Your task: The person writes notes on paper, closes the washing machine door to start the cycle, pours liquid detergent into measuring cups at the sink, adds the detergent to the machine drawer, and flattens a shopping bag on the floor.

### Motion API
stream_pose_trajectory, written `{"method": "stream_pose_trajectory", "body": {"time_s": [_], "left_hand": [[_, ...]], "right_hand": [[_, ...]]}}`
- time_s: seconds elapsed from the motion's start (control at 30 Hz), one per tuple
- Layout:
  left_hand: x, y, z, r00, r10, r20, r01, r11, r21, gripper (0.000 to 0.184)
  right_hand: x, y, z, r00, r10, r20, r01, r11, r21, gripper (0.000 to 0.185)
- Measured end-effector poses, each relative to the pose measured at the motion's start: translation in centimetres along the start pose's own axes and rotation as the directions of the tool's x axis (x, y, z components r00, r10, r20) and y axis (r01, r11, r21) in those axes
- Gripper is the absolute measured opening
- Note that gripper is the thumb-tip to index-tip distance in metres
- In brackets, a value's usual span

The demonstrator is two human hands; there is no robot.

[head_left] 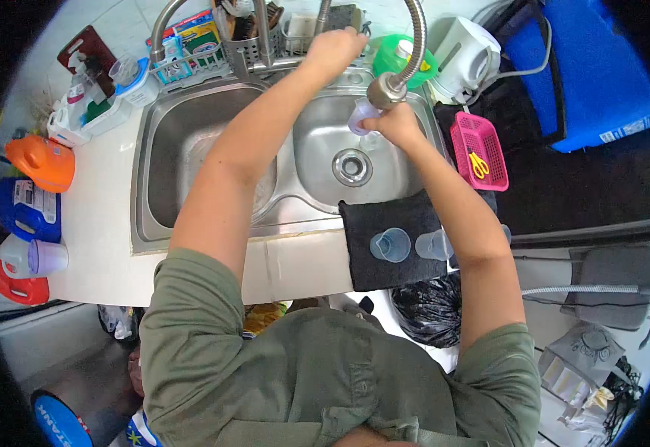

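My right hand (395, 127) is closed around a clear plastic cup (362, 117), held under the sprayer head (387, 91) over the right sink basin (317, 149). My left hand (336, 52) reaches to the back of the sink, beside the faucet and a rack; its fingers bend near a grey block, and what they touch cannot be made out. On the black cloth (362, 272) at the front edge stand two clear cups (390, 245) (430, 244), the second partly beside my right forearm.
A pink basket (480, 153) holding yellow scissors (478, 165) lies right of the sink. Behind are a green bowl (425, 67) and a white kettle (468, 58). An orange bottle (42, 162) and a blue bottle (27, 211) stand far left. The empty-looking left basin (191, 141) adjoins.
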State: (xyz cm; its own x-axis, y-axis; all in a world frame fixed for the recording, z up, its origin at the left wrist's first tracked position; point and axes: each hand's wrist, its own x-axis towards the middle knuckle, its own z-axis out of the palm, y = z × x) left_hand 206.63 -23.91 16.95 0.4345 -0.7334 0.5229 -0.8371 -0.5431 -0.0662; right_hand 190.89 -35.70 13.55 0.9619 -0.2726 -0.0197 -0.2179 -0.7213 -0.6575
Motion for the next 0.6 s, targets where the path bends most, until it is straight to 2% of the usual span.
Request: {"method": "stream_pose_trajectory", "body": {"time_s": [0.1,0.13,0.17,0.2,0.23,0.27,0.3,0.33,0.37,0.43,0.47,0.53,0.57,0.6], "left_hand": [[0.4,-0.3,0.5,1.000,0.004,-0.004,-0.004,1.000,0.007,0.011],[0.2,-0.2,0.8,0.999,-0.016,-0.030,0.015,0.999,-0.032,0.011],[0.3,-0.4,1.9,0.996,-0.088,0.023,0.089,0.995,-0.042,0.017],[-0.3,0.5,0.0,0.995,-0.096,-0.009,0.094,0.988,-0.123,0.017],[-0.9,1.4,-1.3,0.988,-0.143,-0.059,0.135,0.984,-0.119,0.012],[-1.5,2.5,-3.0,0.979,-0.201,-0.041,0.197,0.977,-0.087,0.010],[-2.8,3.5,-5.3,0.993,-0.121,-0.013,0.119,0.988,-0.101,0.019],[-4.3,2.6,-2.3,0.981,-0.117,-0.152,0.104,0.991,-0.086,0.024],[-5.7,3.4,-2.4,0.982,-0.113,-0.150,0.101,0.991,-0.086,0.024],[-10.1,5.7,-4.8,0.987,-0.145,-0.077,0.085,0.855,-0.512,0.027],[-11.9,6.7,-5.5,0.985,-0.153,-0.074,0.096,0.860,-0.501,0.027],[-15.7,8.9,-6.8,0.975,-0.188,0.118,0.199,0.507,-0.839,0.038],[-17.5,10.0,-7.4,0.969,-0.211,0.127,0.222,0.521,-0.824,0.038],[-19.0,11.2,-8.0,0.962,-0.204,0.182,0.253,0.412,-0.876,0.046]], "right_hand": [[-0.5,0.8,-0.5,0.998,0.065,0.007,-0.065,0.995,-0.073,0.057],[-0.9,1.5,-0.8,0.997,-0.037,-0.067,0.034,0.998,-0.044,0.059],[-1.9,2.4,-1.5,0.979,-0.136,-0.149,0.133,0.991,-0.029,0.062],[-3.6,2.3,-3.3,0.985,-0.115,-0.129,0.112,0.993,-0.033,0.063],[-5.3,1.6,-5.6,0.990,-0.095,-0.107,0.092,0.995,-0.037,0.064],[-7.2,1.6,-7.5,0.978,-0.159,-0.137,0.151,0.986,-0.070,0.061],[-8.9,1.9,-9.6,0.968,-0.216,-0.129,0.191,0.964,-0.184,0.060],[-10.6,2.9,-11.3,0.947,-0.277,-0.161,0.223,0.932,-0.287,0.059],[-12.4,3.8,-12.8,0.920,-0.345,-0.184,0.255,0.887,-0.385,0.058],[-16.4,4.7,-14.9,0.923,-0.333,-0.191,0.194,0.834,-0.516,0.057],[-17.9,5.4,-15.5,0.921,-0.343,-0.185,0.209,0.835,-0.510,0.057],[-20.6,6.9,-15.6,0.951,-0.239,-0.195,0.085,0.811,-0.579,0.057],[-21.7,7.2,-15.4,0.951,-0.255,-0.175,0.115,0.817,-0.565,0.057],[-22.7,7.3,-14.9,0.967,-0.188,-0.171,0.046,0.791,-0.610,0.057]]}}
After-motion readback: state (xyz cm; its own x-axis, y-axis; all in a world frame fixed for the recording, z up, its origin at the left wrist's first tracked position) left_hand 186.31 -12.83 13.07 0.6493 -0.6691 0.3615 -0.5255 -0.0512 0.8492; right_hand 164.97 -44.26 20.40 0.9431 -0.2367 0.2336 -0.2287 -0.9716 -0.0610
